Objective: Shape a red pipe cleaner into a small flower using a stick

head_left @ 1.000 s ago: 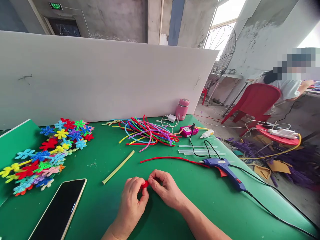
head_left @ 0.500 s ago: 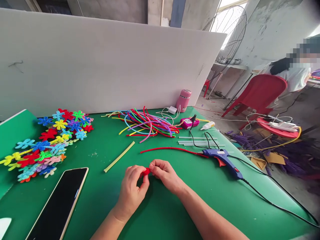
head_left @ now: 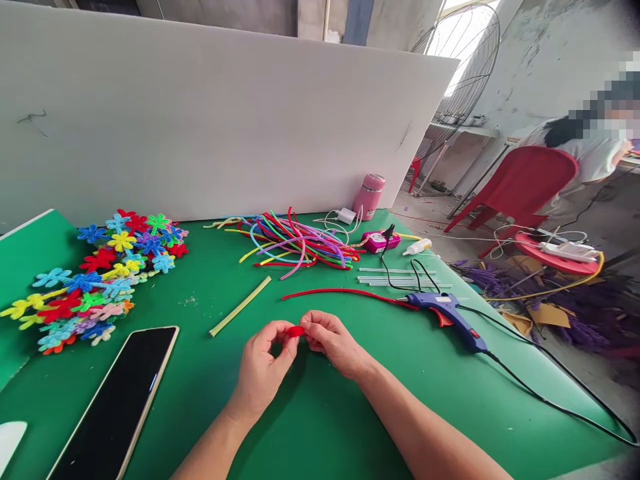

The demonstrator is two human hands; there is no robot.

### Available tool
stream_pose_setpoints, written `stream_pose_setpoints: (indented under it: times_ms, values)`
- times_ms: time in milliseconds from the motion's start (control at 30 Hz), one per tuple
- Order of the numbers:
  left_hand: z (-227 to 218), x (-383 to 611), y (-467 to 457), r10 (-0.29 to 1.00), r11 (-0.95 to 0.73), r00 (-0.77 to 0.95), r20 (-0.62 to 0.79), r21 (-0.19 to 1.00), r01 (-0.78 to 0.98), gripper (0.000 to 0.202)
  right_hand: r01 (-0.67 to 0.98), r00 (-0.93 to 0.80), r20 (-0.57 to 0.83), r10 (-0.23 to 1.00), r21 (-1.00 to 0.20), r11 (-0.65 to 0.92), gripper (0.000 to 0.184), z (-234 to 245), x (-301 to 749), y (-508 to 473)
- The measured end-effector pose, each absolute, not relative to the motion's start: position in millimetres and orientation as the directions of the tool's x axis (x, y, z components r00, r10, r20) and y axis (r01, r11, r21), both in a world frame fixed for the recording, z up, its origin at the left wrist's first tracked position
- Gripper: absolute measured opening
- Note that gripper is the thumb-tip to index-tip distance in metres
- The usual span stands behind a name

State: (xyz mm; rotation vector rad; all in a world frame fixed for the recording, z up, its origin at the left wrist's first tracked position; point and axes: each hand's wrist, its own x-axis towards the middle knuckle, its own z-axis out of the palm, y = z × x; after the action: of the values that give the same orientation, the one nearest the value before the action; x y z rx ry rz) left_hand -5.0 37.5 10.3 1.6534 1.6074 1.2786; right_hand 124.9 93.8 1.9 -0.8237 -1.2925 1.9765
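A small red curled piece of pipe cleaner (head_left: pixel 296 331) sits between my fingertips above the green table (head_left: pixel 320 420). My left hand (head_left: pixel 265 367) pinches it between thumb and fingers. From the other side, the closed fingers of my right hand (head_left: pixel 336 343) meet its right end; their tips partly cover it. Beyond my hands lies a long red pipe cleaner (head_left: pixel 340 291), its right end by the nozzle of a blue glue gun (head_left: pixel 445 307). A pale yellow-green strip (head_left: pixel 240 307) rests beyond my left hand.
Colourful fuzzy flowers (head_left: pixel 100 280) are piled at left, near a phone (head_left: pixel 115 407). Loose pipe cleaners (head_left: pixel 300 240) lie at the back, with clear glue sticks (head_left: pixel 395 280), a small white bottle (head_left: pixel 417 247) and a pink flask (head_left: pixel 370 197). A person (head_left: pixel 575 147) sits at far right.
The red piece has turned slightly between my fingertips and looks flatter. Both hands stay close together at nearly the same place. The view has tilted a little.
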Motion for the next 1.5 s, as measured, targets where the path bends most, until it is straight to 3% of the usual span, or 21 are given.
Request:
stream_pose_setpoints:
  times_ms: [200, 700, 833, 1000, 1233, 1367, 1500]
  values:
    - [13.7, -6.3, 38.2, 0.951, -0.158, -0.155, 0.267, 0.851, 0.5, 0.012, -0.181, -0.62, -0.132, 0.773, -0.935, -0.305, 0.03, 2.9, 125.2, 93.0]
    - [7.6, -5.2, 37.3, 0.911, -0.205, -0.168, 0.377, 0.766, 0.609, 0.012, -0.098, -0.597, -0.018, 0.802, -0.991, -0.096, 0.031, -2.8, 128.4, 96.8]
    - [7.1, -1.3, 35.4, 0.891, -0.223, -0.206, 0.405, 0.785, 0.578, 0.015, -0.174, -0.59, -0.118, 0.799, -0.948, -0.268, 0.03, 3.4, 126.5, 94.7]
    - [7.2, -0.1, 33.3, 0.89, -0.285, -0.164, 0.426, 0.798, 0.531, 0.031, -0.315, -0.615, -0.246, 0.749, -0.794, -0.519, 0.024, 11.5, 126.3, 93.3]
    - [9.8, -1.6, 33.9, 0.899, -0.33, -0.109, 0.423, 0.821, 0.465, 0.025, -0.278, -0.704, -0.274, 0.655, -0.743, -0.609, 0.021, 8.7, 127.6, 92.9]
    - [10.9, -0.5, 34.7, 0.896, -0.35, -0.101, 0.432, 0.827, 0.44, 0.016, -0.253, -0.7, -0.246, 0.671, -0.793, -0.555, 0.025, 8.0, 125.7, 91.4]
    - [11.6, -0.2, 34.3, 0.854, -0.359, -0.145, 0.5, 0.766, 0.534, 0.014, -0.197, -0.603, -0.128, 0.787, -0.933, -0.303, 0.026, 8.6, 124.0, 90.6]
